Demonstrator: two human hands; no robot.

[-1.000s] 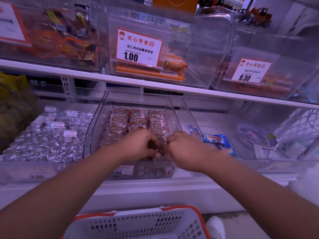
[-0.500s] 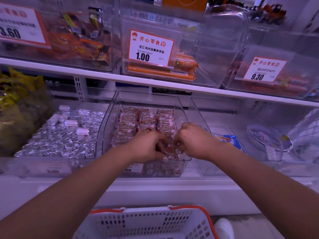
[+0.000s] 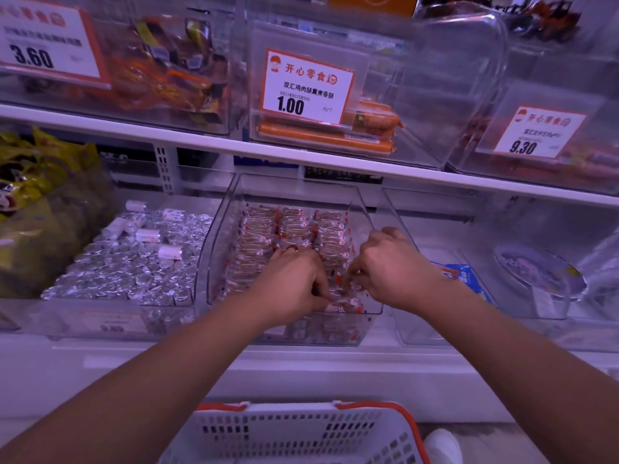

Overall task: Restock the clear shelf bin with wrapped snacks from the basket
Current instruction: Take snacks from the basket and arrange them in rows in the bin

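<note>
Both your hands are inside the clear bin [image 3: 363,209] on the lower shelf. Your left hand [image 3: 294,283] and right hand [image 3: 390,266] have curled fingers, each pinching wrapped snacks [image 3: 345,296] at the front of the bin. More snacks lie in neat rows behind them. The basket [image 3: 301,433] sits below, near your white shoe [image 3: 442,445].

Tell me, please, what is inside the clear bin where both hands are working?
The clear bin holds rows of small wrapped snacks, packed side by side. The left hand and right hand cover the front rows, so what each grip holds cannot be seen.
</note>
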